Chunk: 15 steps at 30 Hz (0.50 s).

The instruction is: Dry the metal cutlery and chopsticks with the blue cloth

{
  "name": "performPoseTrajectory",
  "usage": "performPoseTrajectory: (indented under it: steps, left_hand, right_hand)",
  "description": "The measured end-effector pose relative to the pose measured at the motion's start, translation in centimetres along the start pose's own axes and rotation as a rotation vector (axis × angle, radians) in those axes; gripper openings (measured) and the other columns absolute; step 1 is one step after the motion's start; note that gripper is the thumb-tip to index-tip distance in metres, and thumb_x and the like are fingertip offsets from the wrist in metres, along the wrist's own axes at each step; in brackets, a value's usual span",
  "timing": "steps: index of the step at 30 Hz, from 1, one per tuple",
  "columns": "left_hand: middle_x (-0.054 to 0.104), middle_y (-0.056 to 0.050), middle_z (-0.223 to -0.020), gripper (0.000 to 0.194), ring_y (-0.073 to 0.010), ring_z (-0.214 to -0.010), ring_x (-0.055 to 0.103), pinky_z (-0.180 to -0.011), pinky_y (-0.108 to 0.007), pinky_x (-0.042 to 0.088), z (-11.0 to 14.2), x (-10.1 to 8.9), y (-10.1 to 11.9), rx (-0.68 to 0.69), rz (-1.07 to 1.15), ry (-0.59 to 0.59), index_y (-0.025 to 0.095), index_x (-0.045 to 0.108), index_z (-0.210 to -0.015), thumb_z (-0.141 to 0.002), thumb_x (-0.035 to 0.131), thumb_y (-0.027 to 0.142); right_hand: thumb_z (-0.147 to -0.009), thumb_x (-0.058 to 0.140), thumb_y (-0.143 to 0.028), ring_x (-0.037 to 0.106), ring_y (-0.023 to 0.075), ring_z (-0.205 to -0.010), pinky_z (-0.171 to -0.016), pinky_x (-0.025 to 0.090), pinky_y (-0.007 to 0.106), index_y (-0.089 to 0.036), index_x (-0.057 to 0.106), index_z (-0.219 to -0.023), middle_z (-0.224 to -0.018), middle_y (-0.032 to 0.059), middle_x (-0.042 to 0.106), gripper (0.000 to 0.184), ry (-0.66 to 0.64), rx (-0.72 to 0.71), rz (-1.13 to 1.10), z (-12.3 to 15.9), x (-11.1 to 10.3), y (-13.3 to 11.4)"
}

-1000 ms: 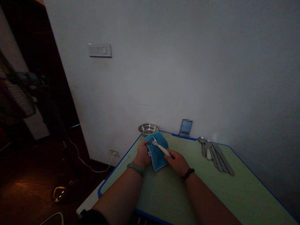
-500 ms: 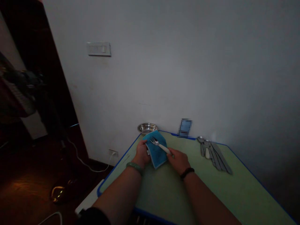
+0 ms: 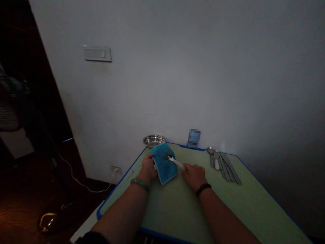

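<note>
A blue cloth (image 3: pixel 165 171) with a pale edge lies across my left hand (image 3: pixel 148 167), whose thumb presses on its near-left border while the other fingers are hidden beneath. My right hand (image 3: pixel 195 176) is closed round the pale handle of a fork (image 3: pixel 179 164). The fork's metal tines point left, over the cloth; whether they touch it I cannot tell. Behind the cloth, a shiny metal bowl (image 3: pixel 153 140) stands at the table's far left corner.
On the right of the green, blue-edged table (image 3: pixel 175 210) lie several pieces of cutlery (image 3: pixel 224 166) in a fan. A blurred-out phone-like object (image 3: pixel 194 138) leans against the wall at the back. A white cord (image 3: pixel 86 188) runs to a wall socket on the left.
My view has swung slightly right, so the scene sits further left. The fork has drawn a little rightward relative to the cloth and its tines have turned. Both hands keep their holds.
</note>
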<state>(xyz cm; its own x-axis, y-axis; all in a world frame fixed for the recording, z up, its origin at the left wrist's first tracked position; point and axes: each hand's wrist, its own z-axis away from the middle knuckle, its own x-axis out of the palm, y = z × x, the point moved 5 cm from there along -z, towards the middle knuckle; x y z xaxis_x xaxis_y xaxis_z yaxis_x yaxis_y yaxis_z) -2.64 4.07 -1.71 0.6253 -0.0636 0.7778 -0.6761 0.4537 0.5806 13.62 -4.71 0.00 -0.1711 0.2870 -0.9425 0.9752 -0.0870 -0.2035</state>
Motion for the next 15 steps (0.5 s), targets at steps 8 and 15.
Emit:
performPoseTrajectory:
  steps: [8,15]
  left_hand:
    - [0.062,-0.008,-0.053,0.026,-0.0266,-0.066,0.065,-0.075,-0.045,0.049,0.4,-0.2,0.4,-0.002,0.069,0.025,0.011,0.06,-0.074,-0.072,0.039,0.027]
    - [0.065,-0.008,-0.063,0.025,-0.0256,-0.072,0.065,-0.077,-0.044,0.049,0.4,0.1,0.5,0.02,0.157,0.045,0.011,0.06,-0.081,-0.073,0.039,0.022]
  right_hand:
    - [-0.078,0.047,-0.039,0.05,0.0221,-0.099,-0.083,0.027,0.039,-0.034,0.059,-0.103,-0.106,0.0019,0.062,0.029,0.012,0.079,-0.062,-0.5,0.2,1.8]
    - [-0.078,0.045,-0.042,0.049,0.0215,-0.101,-0.084,0.03,0.039,-0.036,0.059,-0.104,-0.105,0.0011,0.06,0.031,-0.025,0.163,-0.033,-0.7,0.4,3.2]
